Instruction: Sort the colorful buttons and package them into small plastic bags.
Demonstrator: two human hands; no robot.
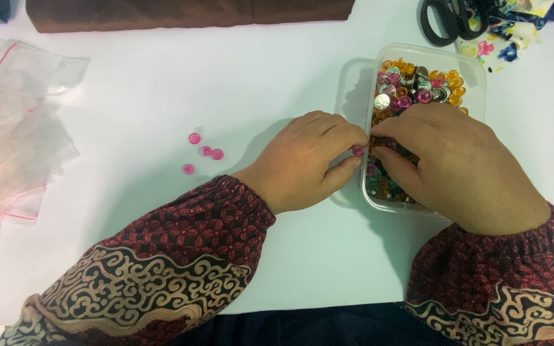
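Pink round plastic bead point(358, 151) pinched between thumb and forefinger of left hand point(309, 160), just at left wall of clear rectangular plastic tub point(476, 70). Right hand point(460, 166) over tub, fingers curled down among mixed orange, pink, silver and green beads point(418, 83); what they grip cannot be told. Four loose pink beads point(203, 152) on white table point(161, 83), left of hands. Clear zip bags point(14, 128) at left edge. Brown folded cloth point(187, 13) at top, black scissors point(447, 22) top right.
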